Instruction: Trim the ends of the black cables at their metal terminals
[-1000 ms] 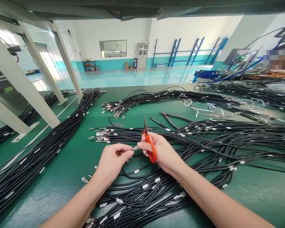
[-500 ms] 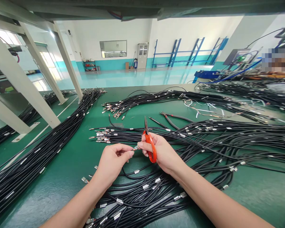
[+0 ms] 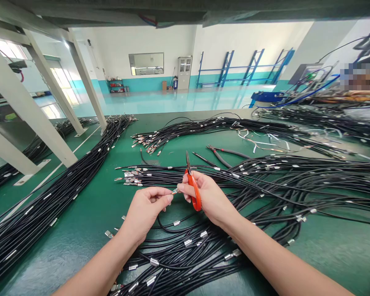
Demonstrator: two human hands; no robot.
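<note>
Between thumb and fingers, my left hand (image 3: 149, 207) pinches the end of a black cable, whose small metal terminal (image 3: 175, 191) sticks out to the right. My right hand (image 3: 205, 193) is closed around orange-handled scissors (image 3: 196, 197), their dark blades pointing up and away from me. The right thumb and a fingertip also touch the terminal's far end. Below both hands lies a loose spread of black cables (image 3: 172, 242) with silver sleeves on them. Just beyond the hands, another cable bundle (image 3: 160, 177) ends in bare metal terminals on the left.
Grey-handled cutting pliers (image 3: 225, 153) and a thin dark pen-like tool (image 3: 204, 159) lie beyond the hands. A long cable bundle (image 3: 64, 185) runs along the left, near white metal posts (image 3: 86, 78). White scraps (image 3: 262, 139) lie farther back. A person (image 3: 364, 76) is at the far right.
Almost nothing differs: both hands keep their hold on the cable end and the scissors. The whole view has shifted very slightly.
</note>
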